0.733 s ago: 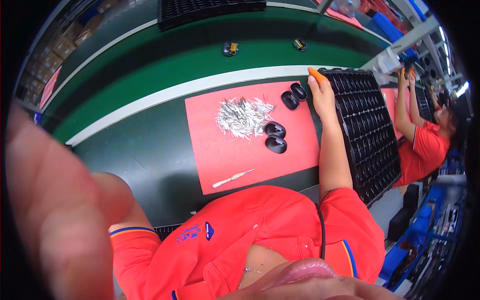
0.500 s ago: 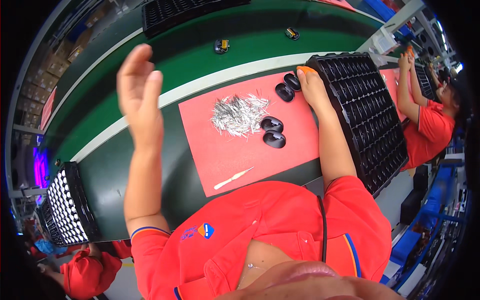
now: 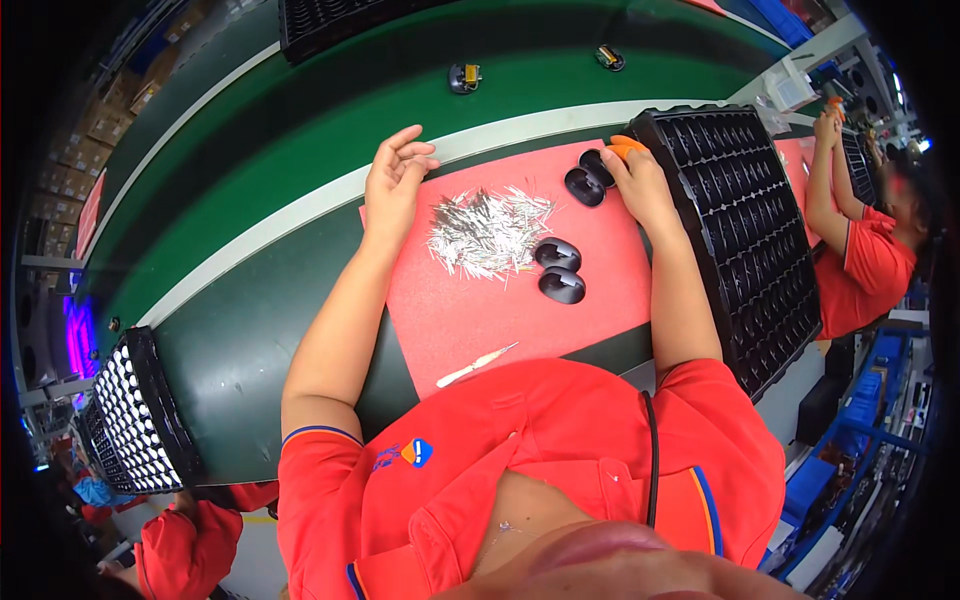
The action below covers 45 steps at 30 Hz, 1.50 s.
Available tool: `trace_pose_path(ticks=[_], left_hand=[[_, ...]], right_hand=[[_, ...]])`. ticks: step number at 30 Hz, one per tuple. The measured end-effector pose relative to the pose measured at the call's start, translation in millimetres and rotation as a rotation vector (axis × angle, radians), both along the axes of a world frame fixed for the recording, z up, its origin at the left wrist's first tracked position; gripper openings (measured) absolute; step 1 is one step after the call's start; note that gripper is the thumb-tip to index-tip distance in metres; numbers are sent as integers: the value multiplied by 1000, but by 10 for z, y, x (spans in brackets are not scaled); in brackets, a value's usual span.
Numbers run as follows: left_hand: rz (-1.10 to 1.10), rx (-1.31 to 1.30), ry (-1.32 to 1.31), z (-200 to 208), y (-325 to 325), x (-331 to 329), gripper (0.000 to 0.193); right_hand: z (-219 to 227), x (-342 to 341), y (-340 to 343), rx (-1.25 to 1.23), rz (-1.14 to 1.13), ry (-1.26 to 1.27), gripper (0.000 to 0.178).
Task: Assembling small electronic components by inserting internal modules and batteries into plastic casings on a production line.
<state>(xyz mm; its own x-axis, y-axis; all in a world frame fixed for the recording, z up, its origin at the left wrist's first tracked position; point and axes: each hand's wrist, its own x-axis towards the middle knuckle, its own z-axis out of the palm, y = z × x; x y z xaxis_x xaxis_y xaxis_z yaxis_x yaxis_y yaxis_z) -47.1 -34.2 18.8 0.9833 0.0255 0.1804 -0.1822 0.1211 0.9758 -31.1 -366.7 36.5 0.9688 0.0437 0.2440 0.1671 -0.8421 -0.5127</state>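
Note:
My left hand (image 3: 395,190) is over the far left corner of a red mat (image 3: 520,320), its fingers loosely bent and apart, holding nothing that I can see. My right hand (image 3: 645,185), with orange covers on its fingertips, is at the mat's far right, thumb beside a pair of black oval shells (image 3: 585,186); nothing shows in its grasp. Another pair of black oval shells (image 3: 562,286) lies mid-mat. Between the hands spreads a pile of thin silvery-white strips (image 3: 485,230). Near my body lies a slim pale pointed tool (image 3: 477,365).
A black tray with many cavities (image 3: 735,230) stands right of the mat. Beyond a white rail, the green belt (image 3: 340,110) carries two small dark parts (image 3: 463,79) with yellow pieces. A tray of white round pieces (image 3: 130,420) is far left. A co-worker (image 3: 870,250) sits at right.
My left hand has come down and to the right, from above the belt rail to the mat's corner. My right hand has stayed by the far shells.

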Motion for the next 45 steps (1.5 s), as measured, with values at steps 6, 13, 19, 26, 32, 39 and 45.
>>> trace_pose_path(ticks=[6,13,19,26,32,39,45], left_hand=[[-26,11,4,1,-13,-39,34],[-19,16,20,8,17,-66,37],[-14,24,15,10,-4,-82,36],[-12,-4,-7,-14,-3,-42,32],[-2,-50,-8,-64,129,-14,28],[-68,-219,24,-12,208,-9,27],[-188,-560,152,-21,288,-46,23]], right_hand=[[-73,-12,28,-28,-4,-12,41],[202,-157,211,46,-42,173,37],[36,-157,150,277,-20,136,42],[271,29,97,634,-23,244,41],[563,279,517,992,174,431,43],[515,430,985,1117,386,582,46],[368,249,1153,1130,482,561,44]])
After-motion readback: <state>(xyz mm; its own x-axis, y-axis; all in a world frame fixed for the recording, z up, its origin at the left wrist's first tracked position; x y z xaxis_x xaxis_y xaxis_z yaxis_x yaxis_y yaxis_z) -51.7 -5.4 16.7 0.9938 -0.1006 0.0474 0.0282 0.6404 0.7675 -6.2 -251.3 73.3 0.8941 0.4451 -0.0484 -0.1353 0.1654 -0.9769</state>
